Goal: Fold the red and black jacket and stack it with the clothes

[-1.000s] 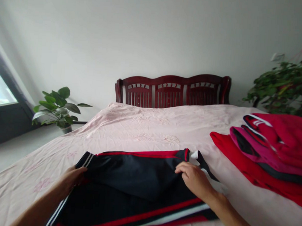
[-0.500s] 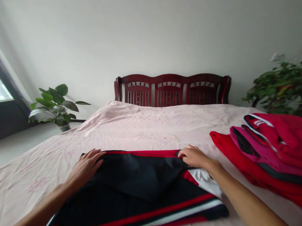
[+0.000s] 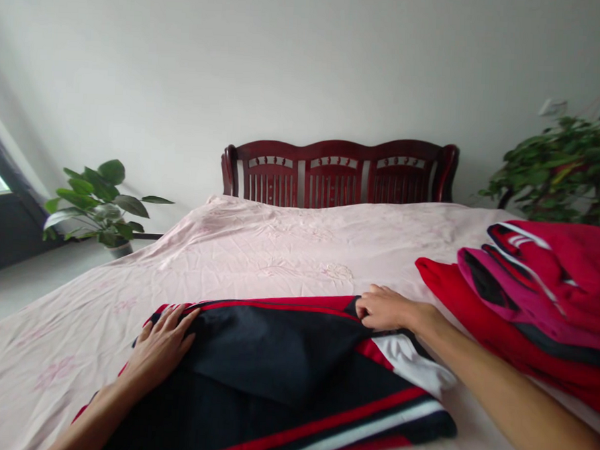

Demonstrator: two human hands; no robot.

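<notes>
Garment [image 3: 284, 370] under hands [image 3: 158, 348], on bed [image 3: 289, 248]

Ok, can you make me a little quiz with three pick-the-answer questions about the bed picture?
1. Where is the pile of red clothes?
A. on the right side of the bed
B. on the floor
C. on the headboard

2. How many green plants show?
A. one
B. two
C. four

3. What is the left hand doing?
A. holding a cup
B. lying flat on the dark jacket
C. up in the air

Answers: A, the pile lies on the pink sheet at the right; B, one plant left, another plant right; B, its fingers are spread on the cloth.
</notes>
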